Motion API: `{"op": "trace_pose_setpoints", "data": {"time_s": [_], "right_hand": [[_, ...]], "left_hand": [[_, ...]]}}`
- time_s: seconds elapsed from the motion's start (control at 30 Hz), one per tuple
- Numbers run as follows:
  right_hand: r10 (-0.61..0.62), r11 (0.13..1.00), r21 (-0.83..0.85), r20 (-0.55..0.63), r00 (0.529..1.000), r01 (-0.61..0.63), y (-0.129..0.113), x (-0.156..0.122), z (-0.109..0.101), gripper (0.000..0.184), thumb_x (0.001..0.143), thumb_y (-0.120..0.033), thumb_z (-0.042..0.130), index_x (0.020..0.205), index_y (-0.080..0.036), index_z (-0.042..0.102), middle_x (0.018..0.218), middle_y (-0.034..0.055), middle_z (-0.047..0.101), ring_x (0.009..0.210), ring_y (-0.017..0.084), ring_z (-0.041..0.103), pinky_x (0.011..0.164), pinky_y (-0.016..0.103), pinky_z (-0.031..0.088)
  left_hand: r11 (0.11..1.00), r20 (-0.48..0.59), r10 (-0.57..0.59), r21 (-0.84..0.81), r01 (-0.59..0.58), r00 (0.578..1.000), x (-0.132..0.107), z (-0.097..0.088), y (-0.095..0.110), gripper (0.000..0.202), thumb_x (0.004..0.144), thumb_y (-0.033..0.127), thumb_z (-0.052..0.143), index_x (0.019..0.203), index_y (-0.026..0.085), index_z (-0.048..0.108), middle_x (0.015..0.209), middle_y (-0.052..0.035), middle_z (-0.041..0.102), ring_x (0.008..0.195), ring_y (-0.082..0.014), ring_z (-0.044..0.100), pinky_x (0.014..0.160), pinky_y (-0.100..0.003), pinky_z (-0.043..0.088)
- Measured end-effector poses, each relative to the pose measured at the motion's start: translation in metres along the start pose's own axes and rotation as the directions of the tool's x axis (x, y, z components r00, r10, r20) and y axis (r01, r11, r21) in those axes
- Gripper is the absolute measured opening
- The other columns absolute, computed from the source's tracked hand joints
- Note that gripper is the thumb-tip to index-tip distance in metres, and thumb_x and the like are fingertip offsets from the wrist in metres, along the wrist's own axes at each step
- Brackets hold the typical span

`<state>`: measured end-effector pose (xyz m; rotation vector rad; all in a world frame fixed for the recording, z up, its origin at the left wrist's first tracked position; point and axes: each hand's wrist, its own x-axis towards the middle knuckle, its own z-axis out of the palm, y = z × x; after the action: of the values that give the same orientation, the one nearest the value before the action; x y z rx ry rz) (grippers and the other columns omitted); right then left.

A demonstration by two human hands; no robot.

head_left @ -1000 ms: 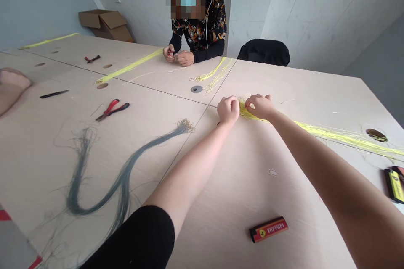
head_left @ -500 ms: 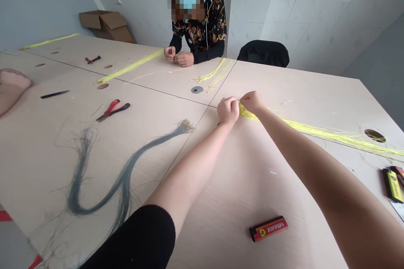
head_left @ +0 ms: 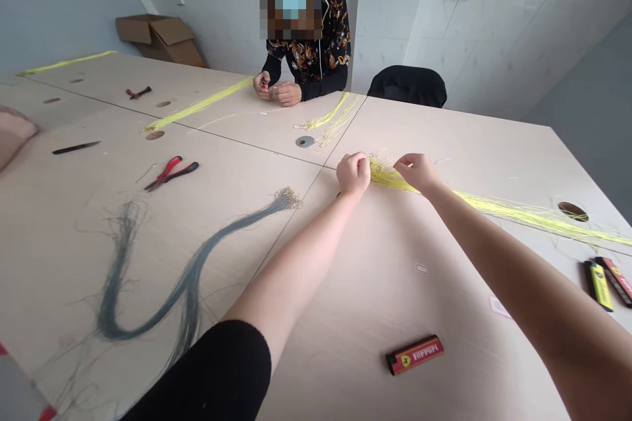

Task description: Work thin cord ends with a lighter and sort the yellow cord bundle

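A bundle of thin yellow cords [head_left: 513, 210] lies across the table to the right, its frayed, looped end fanned out between my hands. My left hand [head_left: 353, 174] is closed in a fist right at the tip of that end; whatever it grips is hidden by the fingers. My right hand [head_left: 417, 171] is pinched closed just above the cords, a little to the right of the end. Anything between its fingertips is too fine to make out. Left of my forearm lies a grey-blue bundle of cords [head_left: 185, 289] with a golden knotted tip.
A red lighter [head_left: 415, 355] lies near me, with a yellow lighter [head_left: 598, 286] at the right edge. Pliers [head_left: 170, 173] and a black knife [head_left: 76, 148] are on the left. Across the table, a masked person [head_left: 309, 59] works with both hands. A hole [head_left: 573, 212] pierces the tabletop.
My right hand has moved right, away from my left hand, uncovering more of the yellow cord ends. My left hand stays closed at the tip. The view has shifted slightly.
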<state>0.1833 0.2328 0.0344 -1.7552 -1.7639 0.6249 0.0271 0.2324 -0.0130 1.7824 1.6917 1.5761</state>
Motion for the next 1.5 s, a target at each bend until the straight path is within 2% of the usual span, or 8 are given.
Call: {"op": "trace_pose_setpoints", "data": {"time_s": [0.23,0.5,0.67,0.8,0.93,1.1,1.3,1.5], "right_hand": [[-0.073,0.994,-0.081,0.048,0.996,0.077,0.02,-0.055,-0.026,0.013,0.074,-0.02,0.051,0.073,-0.019,0.064,0.084,0.0057,0.07,0.068,0.018,0.058,0.065,0.029,0.044],[-0.316,0.947,0.072,0.063,0.947,0.311,0.01,-0.162,-0.058,0.014,0.08,-0.023,0.051,0.078,-0.023,0.064,0.085,0.0064,0.068,0.08,0.022,0.063,0.071,0.034,0.05],[-0.355,0.927,0.146,0.052,0.933,0.345,-0.02,-0.218,-0.099,0.016,0.086,-0.026,0.049,0.082,-0.022,0.064,0.089,0.0049,0.068,0.082,0.019,0.063,0.069,0.03,0.049],[-0.306,0.947,0.139,0.112,0.945,0.29,-0.024,-0.242,-0.12,0.018,0.086,-0.026,0.048,0.081,-0.021,0.064,0.085,0.004,0.068,0.076,0.016,0.061,0.057,0.025,0.044],[-0.324,0.942,0.142,0.154,0.933,0.303,-0.019,-0.257,-0.113,0.019,0.086,-0.025,0.047,0.082,-0.02,0.065,0.083,0.0035,0.069,0.073,0.015,0.061,0.06,0.026,0.044],[-0.386,0.919,0.156,0.161,0.909,0.362,-0.007,-0.268,-0.074,0.019,0.082,-0.02,0.046,0.08,-0.019,0.065,0.075,0.0024,0.067,0.068,0.013,0.059,0.064,0.025,0.043],[-0.271,0.958,0.064,-0.092,0.958,0.278,0.043,-0.265,-0.047,0.02,0.078,-0.025,0.045,0.078,-0.018,0.064,0.052,-0.0018,0.051,0.049,0.012,0.045,0.056,0.026,0.036],[-0.128,0.969,0.181,-0.225,0.966,0.17,0.074,-0.255,-0.048,0.028,0.077,-0.037,0.042,0.074,-0.017,0.063,0.052,0.0001,0.05,0.049,0.013,0.042,0.051,0.026,0.031]], "left_hand": [[0.998,-0.009,0.054,0.025,-0.053,0.999,0.001,-0.002,0.002,0.027,0.073,0.016,0.041,0.051,0.022,0.025,0.05,-0.0022,0.043,0.06,-0.0192,0.042,0.057,-0.03,0.026],[0.98,0.028,0.159,0.114,-0.161,0.987,0.001,-0.011,0.006,0.025,0.069,0.014,0.042,0.049,0.022,0.029,0.051,-0.0033,0.048,0.06,-0.0196,0.045,0.058,-0.031,0.025],[0.919,0.322,0.232,0.236,-0.315,0.918,-0.007,-0.018,0.034,0.024,0.065,0.016,0.049,0.047,0.02,0.035,0.054,-0.0047,0.053,0.068,-0.019,0.051,0.064,-0.031,0.03],[0.913,0.362,0.18,0.284,-0.292,0.915,-0.009,-0.03,0.061,0.021,0.071,0.017,0.045,0.05,0.02,0.044,0.06,-0.0047,0.057,0.069,-0.0177,0.053,0.061,-0.029,0.03],[0.905,0.366,0.04,0.382,-0.189,0.93,-0.019,-0.049,0.076,0.025,0.081,0.02,0.037,0.063,0.02,0.055,0.066,-0.0036,0.062,0.065,-0.0168,0.054,0.054,-0.027,0.028],[0.873,0.485,-0.036,0.441,-0.209,0.874,-0.064,-0.07,0.082,0.017,0.079,0.022,0.048,0.083,0.021,0.064,0.088,-0.0014,0.071,0.078,-0.0163,0.063,0.059,-0.025,0.038],[0.804,0.626,0.02,0.453,-0.385,0.779,-0.111,-0.091,0.076,0.023,0.08,0.019,0.051,0.097,0.022,0.067,0.108,-0.0044,0.069,0.102,-0.0194,0.062,0.083,-0.028,0.046],[0.719,0.669,0.074,0.478,-0.504,0.74,-0.103,-0.101,0.063,0.034,0.087,0.025,0.044,0.116,0.02,0.062,0.133,-0.0071,0.058,0.125,-0.0233,0.049,0.107,-0.036,0.037]]}}
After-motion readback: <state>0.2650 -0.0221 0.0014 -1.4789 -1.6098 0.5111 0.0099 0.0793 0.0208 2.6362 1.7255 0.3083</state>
